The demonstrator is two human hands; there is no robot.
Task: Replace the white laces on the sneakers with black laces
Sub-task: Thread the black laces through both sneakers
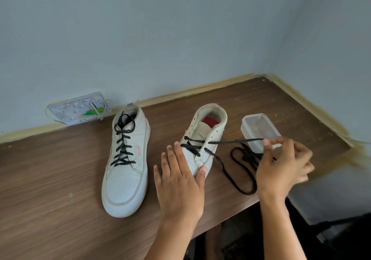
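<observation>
— Both hands are at the right sneaker (202, 139), yes? Start there.

— Yes. Left hand (180, 179) lies flat over its toe end, fingers straight and spread, thumb against the side of the shoe nearest the right hand. It presses down rather than grips. Right hand (281, 165) is off to the side of that same sneaker, away from the other shoe, fingers curled, with thumb and forefinger pinching one end of the black lace (236, 141).

— How does the lace run?

— From the pinch it stretches taut across to an eyelet on the sneaker. Only the lower eyelets carry black crossings; the upper holes are bare, the tongue stands open and a red insole shows inside. The other end trails loose off the same side of the shoe onto the wooden table (60, 179), curling in a long loop below the right hand.

— And the other shoe?

— The left sneaker (126, 159) stands just beside the right sneaker, on the side away from the right hand, toe toward the camera, laced in black all the way up.

— Anything else nearby?

— A clear plastic tub (259, 129), just beyond the right hand, near the right sneaker's heel. Well beyond the left sneaker, a clear flat case (78, 108) with something green inside leans on the wall.
</observation>
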